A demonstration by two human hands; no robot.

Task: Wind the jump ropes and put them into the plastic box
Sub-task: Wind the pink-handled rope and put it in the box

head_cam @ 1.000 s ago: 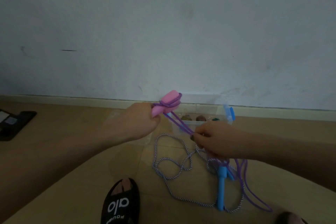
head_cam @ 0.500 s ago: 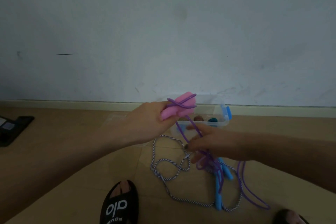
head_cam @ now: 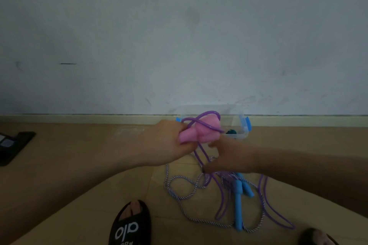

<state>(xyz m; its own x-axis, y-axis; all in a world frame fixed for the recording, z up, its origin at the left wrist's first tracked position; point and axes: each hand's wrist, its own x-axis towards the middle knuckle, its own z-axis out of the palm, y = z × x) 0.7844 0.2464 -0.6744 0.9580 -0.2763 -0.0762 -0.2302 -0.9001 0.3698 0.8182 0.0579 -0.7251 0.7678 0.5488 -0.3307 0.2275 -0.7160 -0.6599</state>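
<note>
Fingers gripping pink handles, purple rope hanging

Probably a home: bare wall, skirting board, wooden floor, slippers.

The pink handles of the purple jump rope are held together above the floor, with a loop of cord around them; the rest trails down. The striped jump rope with blue handles lies loosely tangled on the floor. The clear plastic box with blue clips sits by the wall.
</note>
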